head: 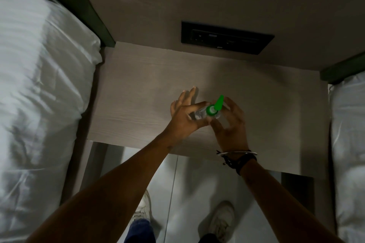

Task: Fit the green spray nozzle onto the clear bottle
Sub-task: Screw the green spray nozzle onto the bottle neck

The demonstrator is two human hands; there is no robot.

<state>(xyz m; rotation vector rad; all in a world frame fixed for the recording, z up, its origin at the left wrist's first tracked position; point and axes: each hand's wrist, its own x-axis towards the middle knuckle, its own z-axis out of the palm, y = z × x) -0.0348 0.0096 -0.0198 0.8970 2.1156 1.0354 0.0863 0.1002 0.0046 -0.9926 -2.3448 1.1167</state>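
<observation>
Green spray nozzle [214,107] already sits on the clear bottle [199,114] neck, held above the bedside table [138,92]. Left hand [184,117] pinches the bottle body, other fingers splayed. Right hand [230,122] cups the nozzle collar; can't tell if it's clamped or just touching. Probably mid-tightening; seating not confirmed. Threads and bottle base hidden by hands, dim light.
</observation>
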